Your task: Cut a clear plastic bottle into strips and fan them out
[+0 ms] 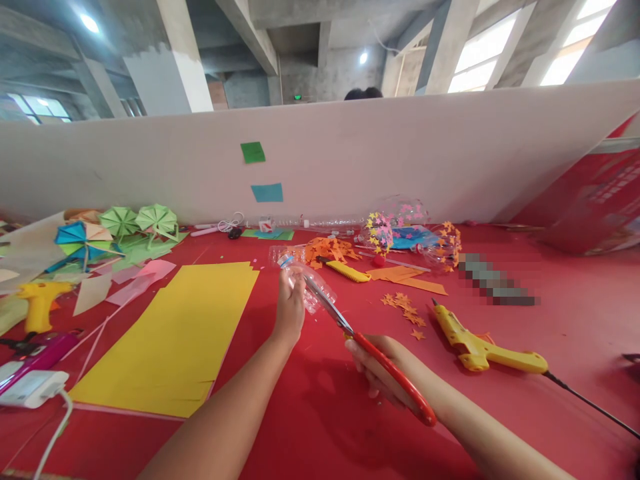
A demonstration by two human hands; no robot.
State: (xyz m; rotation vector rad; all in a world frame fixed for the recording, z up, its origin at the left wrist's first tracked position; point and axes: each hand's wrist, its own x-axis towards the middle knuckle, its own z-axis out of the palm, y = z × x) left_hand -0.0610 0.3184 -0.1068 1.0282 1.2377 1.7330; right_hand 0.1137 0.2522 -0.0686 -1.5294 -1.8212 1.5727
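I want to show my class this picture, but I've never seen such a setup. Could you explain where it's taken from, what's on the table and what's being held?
There is no machine here: these are a person's own bare hands. The single picture comes from a camera worn on their head, looking forward and down.

The left hand holds a clear plastic bottle. The right hand holds red-handled scissors, blades pointing toward the bottle; whether they are cutting, I can't tell.

On the red table, yellow paper lies to the left. A yellow glue gun and orange paper stars lie to the right. Beyond the hands is a yellow utility knife.
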